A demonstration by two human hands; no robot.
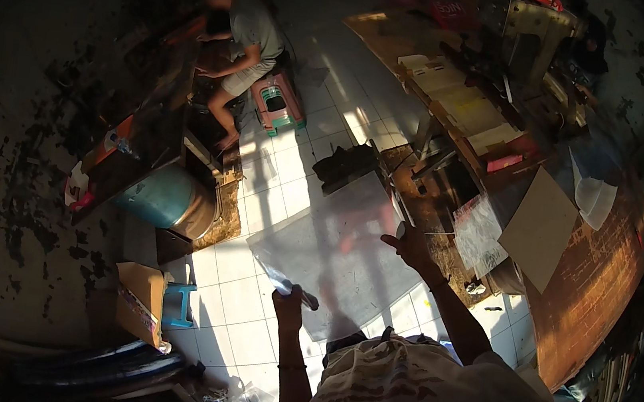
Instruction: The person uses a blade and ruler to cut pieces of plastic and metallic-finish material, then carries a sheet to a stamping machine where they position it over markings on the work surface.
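Note:
A large, greyish, see-through plastic sheet [333, 242] spreads out in front of my body, with light and shadow bands across it. My left hand [287, 308] is closed on its near left edge, where the plastic bends up and shines. At the right edge is my right hand [412, 250], its thumb reaching over the sheet and the edge between thumb and fingers. The undersides of the fingers are hidden. Beyond the sheet's far corner lies a dark, ragged flat piece [344, 168].
On the right stand a long wooden workbench [597, 315] with a brown board [541, 228], and a low wooden frame [429, 183]. At the left are a teal drum [157, 198], a blue stool [180, 306] and a cardboard box [139, 299]. A person [254, 32] sits on a red-green stool [278, 103].

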